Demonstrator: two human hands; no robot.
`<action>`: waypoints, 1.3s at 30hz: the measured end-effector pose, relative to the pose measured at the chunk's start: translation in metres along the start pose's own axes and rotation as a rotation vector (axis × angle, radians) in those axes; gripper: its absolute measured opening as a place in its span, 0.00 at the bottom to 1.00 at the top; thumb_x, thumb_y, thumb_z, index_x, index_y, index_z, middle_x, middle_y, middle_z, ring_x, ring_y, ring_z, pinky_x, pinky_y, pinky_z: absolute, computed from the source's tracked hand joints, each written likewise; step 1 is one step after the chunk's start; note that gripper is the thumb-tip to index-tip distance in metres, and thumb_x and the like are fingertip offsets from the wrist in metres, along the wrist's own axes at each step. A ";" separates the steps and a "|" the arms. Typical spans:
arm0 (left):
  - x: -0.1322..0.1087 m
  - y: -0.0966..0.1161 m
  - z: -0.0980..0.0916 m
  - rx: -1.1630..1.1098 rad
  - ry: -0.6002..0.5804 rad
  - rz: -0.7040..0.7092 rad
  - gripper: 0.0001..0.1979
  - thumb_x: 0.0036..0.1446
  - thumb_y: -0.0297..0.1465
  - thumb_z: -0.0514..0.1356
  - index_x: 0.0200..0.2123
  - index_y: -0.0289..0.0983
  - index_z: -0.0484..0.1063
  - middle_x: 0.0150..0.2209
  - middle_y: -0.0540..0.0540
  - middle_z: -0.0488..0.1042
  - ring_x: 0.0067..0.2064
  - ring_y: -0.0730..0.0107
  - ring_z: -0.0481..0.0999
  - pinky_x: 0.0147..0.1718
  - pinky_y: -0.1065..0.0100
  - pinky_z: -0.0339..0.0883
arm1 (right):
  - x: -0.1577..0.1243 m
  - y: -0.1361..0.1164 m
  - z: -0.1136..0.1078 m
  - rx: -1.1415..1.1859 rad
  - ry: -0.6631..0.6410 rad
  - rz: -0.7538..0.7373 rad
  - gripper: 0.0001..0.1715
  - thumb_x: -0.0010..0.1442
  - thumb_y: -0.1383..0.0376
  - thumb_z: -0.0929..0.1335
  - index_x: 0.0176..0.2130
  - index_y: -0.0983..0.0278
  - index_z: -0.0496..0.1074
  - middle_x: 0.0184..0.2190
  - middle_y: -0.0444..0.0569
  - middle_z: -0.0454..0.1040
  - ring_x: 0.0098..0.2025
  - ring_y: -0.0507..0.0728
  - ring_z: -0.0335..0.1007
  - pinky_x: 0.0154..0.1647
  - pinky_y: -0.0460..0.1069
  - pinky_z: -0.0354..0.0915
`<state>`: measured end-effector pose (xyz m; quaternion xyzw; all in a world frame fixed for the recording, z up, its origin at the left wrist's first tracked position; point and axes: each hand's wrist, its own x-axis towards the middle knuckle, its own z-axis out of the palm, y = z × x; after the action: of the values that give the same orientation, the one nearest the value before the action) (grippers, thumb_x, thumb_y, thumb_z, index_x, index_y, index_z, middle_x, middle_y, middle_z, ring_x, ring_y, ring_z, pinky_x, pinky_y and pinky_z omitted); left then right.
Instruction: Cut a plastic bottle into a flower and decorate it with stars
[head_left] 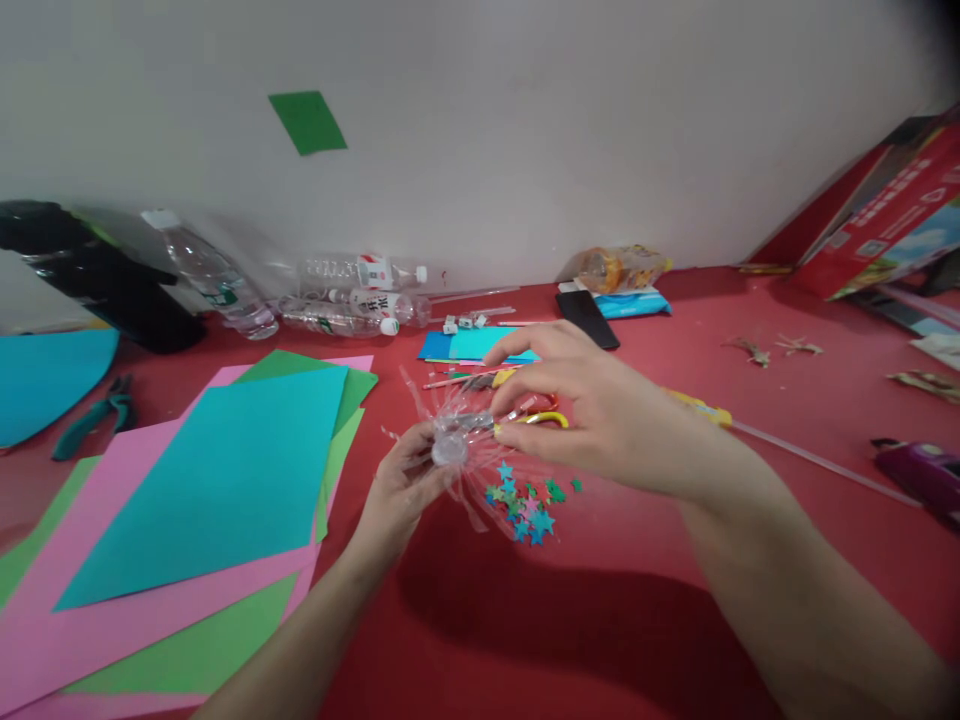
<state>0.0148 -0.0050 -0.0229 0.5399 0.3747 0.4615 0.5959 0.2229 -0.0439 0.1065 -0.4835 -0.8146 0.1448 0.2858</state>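
Note:
In the head view, my left hand is closed round the neck of a cut clear plastic bottle top, whose thin strips fan outward. My right hand is over the far side of the strips, fingers bent and apart, with the fingertips near or touching them. I cannot tell whether a strip lies between them. Scissors with a yellow and orange handle show behind the right hand's fingers, partly hidden. Small coloured paper stars lie on the red table just in front, some seen through the strips.
Coloured sheets and pliers lie at left. Along the wall are a black flask, plastic bottles and a phone. Blue paper lies behind my hands. A glue gun and a red box are at right.

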 end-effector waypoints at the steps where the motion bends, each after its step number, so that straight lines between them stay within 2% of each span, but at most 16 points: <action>1: 0.000 0.001 0.001 0.001 0.001 0.000 0.17 0.46 0.32 0.68 0.42 0.40 0.74 0.41 0.46 0.77 0.42 0.64 0.75 0.45 0.65 0.68 | 0.000 -0.002 0.004 -0.004 -0.010 0.006 0.02 0.57 0.65 0.69 0.33 0.60 0.74 0.52 0.47 0.67 0.58 0.60 0.57 0.55 0.56 0.59; 4: -0.001 0.005 0.003 0.008 0.000 0.010 0.16 0.47 0.34 0.67 0.41 0.40 0.74 0.40 0.45 0.77 0.42 0.63 0.75 0.44 0.65 0.68 | 0.002 -0.004 0.016 -0.028 -0.005 -0.008 0.04 0.57 0.68 0.69 0.30 0.61 0.74 0.53 0.48 0.66 0.59 0.60 0.56 0.56 0.57 0.58; 7: 0.000 0.007 0.004 0.017 0.005 0.024 0.15 0.47 0.34 0.67 0.40 0.39 0.73 0.39 0.46 0.76 0.41 0.65 0.74 0.43 0.66 0.68 | 0.004 -0.006 0.026 -0.064 0.059 -0.018 0.09 0.57 0.72 0.67 0.27 0.62 0.72 0.54 0.50 0.66 0.60 0.61 0.55 0.57 0.58 0.58; 11: 0.001 0.007 0.002 0.050 0.049 0.029 0.14 0.47 0.34 0.67 0.38 0.39 0.71 0.35 0.49 0.75 0.38 0.68 0.74 0.39 0.68 0.67 | 0.004 -0.010 0.035 -0.061 0.119 -0.010 0.09 0.55 0.73 0.67 0.25 0.63 0.69 0.52 0.51 0.68 0.59 0.60 0.56 0.57 0.58 0.59; 15: 0.003 0.002 -0.002 0.037 0.115 0.054 0.18 0.46 0.34 0.67 0.41 0.39 0.71 0.41 0.47 0.75 0.42 0.64 0.74 0.43 0.65 0.67 | 0.005 -0.012 0.042 -0.053 0.156 -0.033 0.08 0.55 0.73 0.66 0.26 0.62 0.67 0.55 0.52 0.66 0.61 0.60 0.53 0.56 0.58 0.59; 19: 0.004 -0.005 -0.007 0.058 0.132 0.072 0.18 0.48 0.33 0.66 0.43 0.40 0.70 0.44 0.46 0.74 0.44 0.64 0.73 0.45 0.65 0.65 | 0.008 -0.010 0.048 -0.127 0.188 -0.111 0.08 0.56 0.73 0.65 0.27 0.63 0.68 0.56 0.54 0.64 0.60 0.62 0.53 0.56 0.60 0.57; 22: 0.005 -0.005 -0.006 0.024 0.137 0.070 0.17 0.48 0.32 0.65 0.43 0.39 0.70 0.43 0.45 0.74 0.43 0.64 0.73 0.45 0.65 0.65 | 0.010 -0.008 0.052 -0.159 0.214 -0.163 0.09 0.59 0.72 0.63 0.29 0.63 0.68 0.52 0.55 0.66 0.54 0.61 0.57 0.52 0.57 0.59; 25: 0.005 -0.002 -0.003 -0.021 0.138 0.069 0.16 0.48 0.32 0.65 0.42 0.39 0.70 0.42 0.45 0.74 0.42 0.65 0.74 0.44 0.64 0.65 | 0.012 -0.004 0.056 -0.197 0.287 -0.241 0.10 0.61 0.72 0.62 0.30 0.63 0.69 0.42 0.54 0.70 0.45 0.59 0.61 0.46 0.55 0.61; 27: 0.004 0.000 -0.002 -0.036 0.142 0.078 0.16 0.48 0.32 0.65 0.42 0.39 0.70 0.42 0.45 0.74 0.42 0.64 0.74 0.44 0.64 0.65 | 0.013 -0.001 0.058 -0.206 0.316 -0.294 0.10 0.61 0.73 0.61 0.31 0.63 0.68 0.37 0.52 0.71 0.42 0.59 0.62 0.46 0.55 0.60; 30: 0.004 -0.001 -0.003 -0.040 0.141 0.083 0.17 0.47 0.32 0.66 0.43 0.40 0.71 0.43 0.46 0.74 0.43 0.64 0.74 0.45 0.64 0.65 | 0.014 0.003 0.061 -0.165 0.294 -0.303 0.09 0.60 0.73 0.61 0.32 0.63 0.67 0.36 0.51 0.73 0.41 0.58 0.63 0.48 0.55 0.59; 35: 0.004 -0.004 -0.006 -0.025 0.150 0.082 0.19 0.46 0.30 0.66 0.43 0.40 0.71 0.43 0.46 0.74 0.44 0.65 0.73 0.45 0.64 0.65 | 0.014 0.004 0.063 -0.102 0.211 -0.221 0.06 0.57 0.72 0.63 0.30 0.62 0.64 0.29 0.45 0.70 0.35 0.55 0.62 0.45 0.52 0.57; 39: 0.005 -0.004 -0.006 -0.023 0.169 0.092 0.17 0.46 0.31 0.66 0.42 0.40 0.71 0.42 0.47 0.74 0.42 0.65 0.74 0.44 0.64 0.66 | 0.015 0.002 0.061 -0.060 0.118 -0.194 0.05 0.57 0.70 0.65 0.30 0.62 0.63 0.29 0.43 0.70 0.36 0.54 0.63 0.49 0.51 0.54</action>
<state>0.0116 0.0015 -0.0273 0.5089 0.3931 0.5366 0.5464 0.1817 -0.0279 0.0616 -0.4185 -0.8431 0.0635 0.3315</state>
